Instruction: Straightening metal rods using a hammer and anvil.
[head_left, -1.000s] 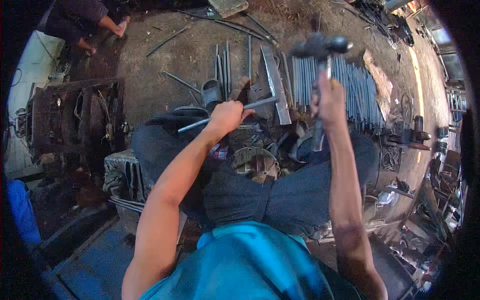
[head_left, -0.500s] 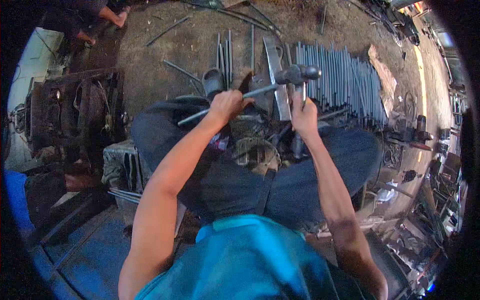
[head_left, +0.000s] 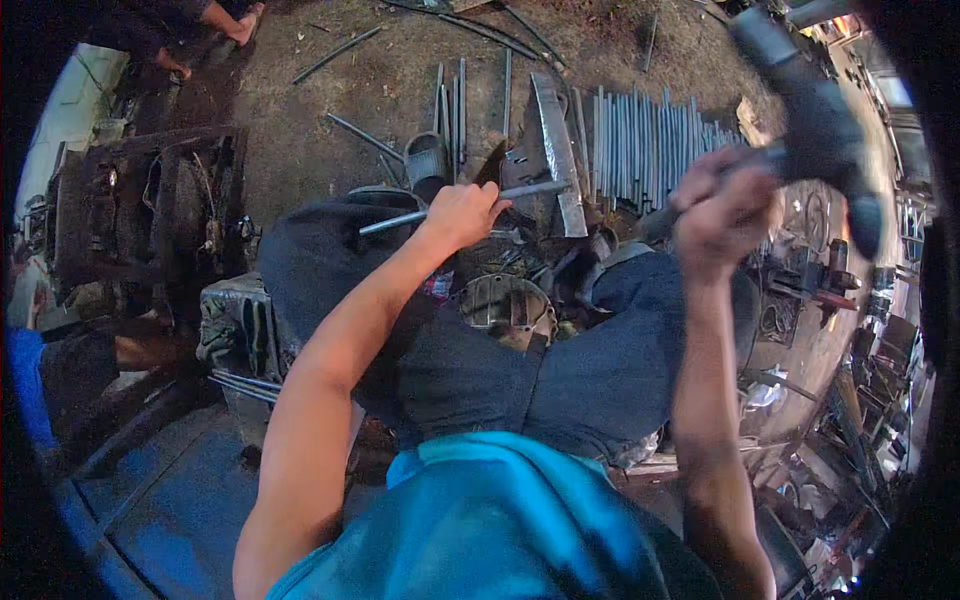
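Note:
My left hand (head_left: 463,215) is closed around a grey metal rod (head_left: 530,191). The rod's right end lies over a flat, shiny metal bar (head_left: 556,150), and its other end sticks out past my wrist over my left thigh. On the right, my right hand (head_left: 728,215) grips a hammer by its handle. The dark hammer head (head_left: 825,130) is raised up and to the right, smeared by motion. Beneath my hands, between my legs, sits a round metal part (head_left: 505,305).
Many rods (head_left: 650,150) lie side by side on the dirt floor ahead, with several more rods (head_left: 452,110) nearer the middle. Rusty metal frames (head_left: 150,210) stand at the left. Other people's feet (head_left: 245,22) show at the top left. Scrap metal (head_left: 860,420) clutters the right.
The hammer has risen from the rod's end up and to the right with my right hand. My left hand still holds the rod and has shifted slightly right.

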